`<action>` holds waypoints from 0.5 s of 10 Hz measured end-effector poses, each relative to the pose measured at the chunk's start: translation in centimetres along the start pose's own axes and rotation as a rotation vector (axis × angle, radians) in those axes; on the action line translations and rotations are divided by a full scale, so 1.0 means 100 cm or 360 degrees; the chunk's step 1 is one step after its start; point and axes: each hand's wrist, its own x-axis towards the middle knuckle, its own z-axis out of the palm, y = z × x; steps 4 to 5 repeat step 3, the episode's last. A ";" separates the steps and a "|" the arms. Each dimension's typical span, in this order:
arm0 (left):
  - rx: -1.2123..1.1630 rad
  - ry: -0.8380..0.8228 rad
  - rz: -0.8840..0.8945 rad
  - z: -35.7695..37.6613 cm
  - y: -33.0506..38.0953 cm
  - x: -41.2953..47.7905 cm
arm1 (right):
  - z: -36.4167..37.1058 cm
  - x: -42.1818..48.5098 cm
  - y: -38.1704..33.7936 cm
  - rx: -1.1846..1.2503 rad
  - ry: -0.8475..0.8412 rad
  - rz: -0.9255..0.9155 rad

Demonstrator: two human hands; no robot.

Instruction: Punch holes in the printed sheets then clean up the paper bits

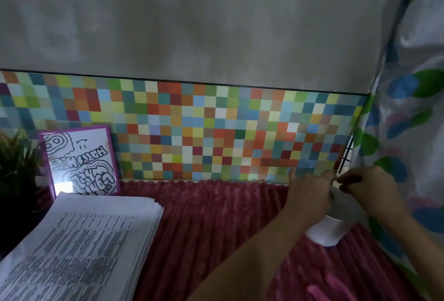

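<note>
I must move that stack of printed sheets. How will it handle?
Probably heavy: the stack of printed sheets is thick. Its edges look uneven, so loose sheets may slide or fan. The fuzzy red cloth likely resists pushing.

Blurred beyond telling is whatever lies between the fingertips of the left hand [311,192] and right hand [367,189], while the white object [328,232] just below those fingers is partly hidden behind both hands, and printed sheets [79,247] far left run off-frame.

sheets [79,247] left; frame [80,160] behind sheets; container [329,231] far right
</note>
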 end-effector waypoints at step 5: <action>-0.0013 0.0117 0.0052 -0.006 -0.009 -0.004 | 0.008 0.001 -0.005 -0.0152 -0.0223 0.0153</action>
